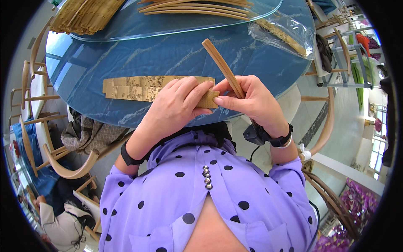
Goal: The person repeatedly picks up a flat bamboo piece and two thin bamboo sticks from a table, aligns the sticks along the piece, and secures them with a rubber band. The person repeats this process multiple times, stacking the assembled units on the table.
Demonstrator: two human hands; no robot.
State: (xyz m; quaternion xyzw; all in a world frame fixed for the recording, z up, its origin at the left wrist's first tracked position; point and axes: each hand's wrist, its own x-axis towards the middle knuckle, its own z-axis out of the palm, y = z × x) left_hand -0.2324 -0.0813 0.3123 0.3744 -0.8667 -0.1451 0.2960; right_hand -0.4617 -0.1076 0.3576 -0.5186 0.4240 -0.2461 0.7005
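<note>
Two long gold paper chopstick sleeves point(130, 87) with dark printed pictures lie overlapped on the blue table in front of me. My left hand point(178, 98) covers their right part, its fingers curled over the near sleeve and its thumb at the edge close to me. A pair of wooden chopsticks point(222, 65) leans up and to the left out of my right hand point(254, 101), resting in the crook of the thumb. The thumb and forefinger of that hand also meet the right end of the near sleeve. Its remaining fingers are partly hidden.
A glass turntable point(176, 32) covers the far side of the blue marbled table point(84, 80). It bears a stack of gold sleeves point(86, 17) and several loose chopsticks point(197, 10). A clear plastic bag point(285, 33) sits at the far right. Wooden chairs point(71, 168) stand around.
</note>
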